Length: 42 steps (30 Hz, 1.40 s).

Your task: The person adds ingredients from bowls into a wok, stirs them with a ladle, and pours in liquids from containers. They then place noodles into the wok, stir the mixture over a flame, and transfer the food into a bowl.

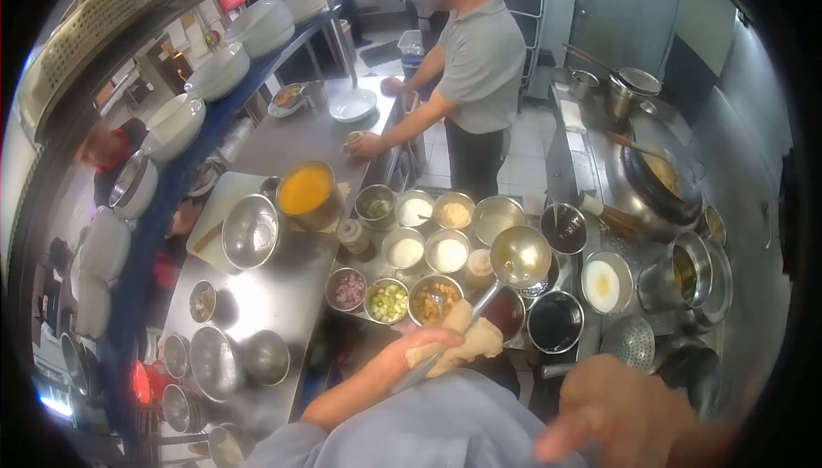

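Observation:
My left hand is closed on a beige cloth wrapped around the handle of a metal ladle. The ladle's round bowl is over the steel containers, beside a dark-liquid pot. Below it and to the left, a container of orange-brown pieces stands by one with green diced pieces. My right hand is blurred at the lower right, near a perforated strainer; its fingers look curled, but I cannot make out whether anything is in them.
A co-worker stands at the far end of the steel counter, one hand near a white plate. A wok and steel pots line the right. Metal bowls stand at the left, under a shelf of white dishes.

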Each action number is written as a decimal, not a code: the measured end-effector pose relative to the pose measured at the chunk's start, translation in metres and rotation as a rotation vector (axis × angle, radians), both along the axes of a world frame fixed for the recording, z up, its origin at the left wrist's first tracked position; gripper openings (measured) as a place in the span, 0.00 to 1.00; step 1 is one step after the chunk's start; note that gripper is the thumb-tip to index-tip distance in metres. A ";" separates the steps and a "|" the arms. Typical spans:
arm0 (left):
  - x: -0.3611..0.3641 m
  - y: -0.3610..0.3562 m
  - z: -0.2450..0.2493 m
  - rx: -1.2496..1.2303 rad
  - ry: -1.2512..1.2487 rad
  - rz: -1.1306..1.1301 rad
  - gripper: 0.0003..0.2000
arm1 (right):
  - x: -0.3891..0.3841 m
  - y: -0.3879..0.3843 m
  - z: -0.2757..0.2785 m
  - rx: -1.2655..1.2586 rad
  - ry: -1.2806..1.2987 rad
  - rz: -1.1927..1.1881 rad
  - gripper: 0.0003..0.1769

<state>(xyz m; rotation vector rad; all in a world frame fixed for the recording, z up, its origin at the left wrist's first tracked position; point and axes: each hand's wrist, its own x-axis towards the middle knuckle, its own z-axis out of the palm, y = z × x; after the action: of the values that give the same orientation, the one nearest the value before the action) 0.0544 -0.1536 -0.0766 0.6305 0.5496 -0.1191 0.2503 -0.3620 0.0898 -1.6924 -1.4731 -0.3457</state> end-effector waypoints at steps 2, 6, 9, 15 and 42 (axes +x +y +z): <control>0.006 -0.005 0.023 0.132 0.059 0.061 0.24 | 0.032 0.030 -0.001 0.055 0.010 0.049 0.23; 0.021 -0.008 -0.002 0.022 0.107 0.031 0.26 | 0.153 0.120 -0.061 0.032 0.193 -0.071 0.25; 0.039 -0.015 -0.006 -0.020 0.029 -0.023 0.27 | 0.257 0.178 -0.185 -0.251 0.393 -0.302 0.30; 0.063 -0.028 -0.009 0.017 0.104 -0.047 0.25 | 0.340 0.224 -0.308 -0.857 0.288 -0.237 0.27; 0.144 0.017 -0.023 -0.425 -0.357 -0.133 0.25 | 0.249 0.027 -0.275 0.239 0.855 -0.460 0.09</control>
<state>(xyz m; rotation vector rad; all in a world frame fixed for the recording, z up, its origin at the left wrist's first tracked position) 0.1989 -0.1369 -0.0998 0.2613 0.1273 -0.2362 0.4992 -0.3348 -0.1850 -1.6548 -0.4034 -0.0103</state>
